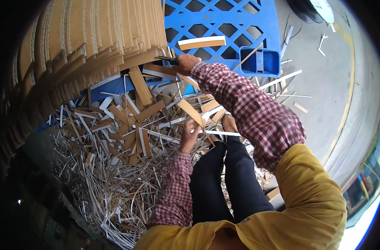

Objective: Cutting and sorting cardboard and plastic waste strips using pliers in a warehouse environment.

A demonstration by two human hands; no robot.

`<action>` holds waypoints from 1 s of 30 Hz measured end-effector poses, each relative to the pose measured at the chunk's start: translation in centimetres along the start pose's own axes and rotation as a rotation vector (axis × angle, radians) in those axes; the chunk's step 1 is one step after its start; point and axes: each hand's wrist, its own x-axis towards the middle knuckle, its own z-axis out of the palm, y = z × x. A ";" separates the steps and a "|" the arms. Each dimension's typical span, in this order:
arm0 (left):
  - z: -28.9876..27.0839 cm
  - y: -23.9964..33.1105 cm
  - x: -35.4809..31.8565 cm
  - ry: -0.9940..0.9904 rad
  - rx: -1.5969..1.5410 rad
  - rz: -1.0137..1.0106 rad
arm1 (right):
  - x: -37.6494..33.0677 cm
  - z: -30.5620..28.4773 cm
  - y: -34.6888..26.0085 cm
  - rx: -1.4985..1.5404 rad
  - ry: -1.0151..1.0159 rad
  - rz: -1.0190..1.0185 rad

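My right hand grips a dark hand tool that looks like pliers. The tool's tips are against the lower corner of a tall stack of brown corrugated cardboard sheets. Lower down, in front of my legs, my left hand is raised with finger and thumb apart. A brown cardboard strip slants right beside its fingertips; whether they touch is hard to tell. Running right from near the thumb is a narrow white strip.
Under the stack lies a blue plastic pallet, with a loose white-and-brown strip on it. Cardboard offcuts and thin shredded strips pile around my feet. Scraps also lie on the grey concrete floor, which bears a yellow line.
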 end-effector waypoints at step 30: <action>12.9 4.9 -7.4 -0.174 -0.387 0.484 | -0.2 5.1 -1.8 0.251 0.084 0.033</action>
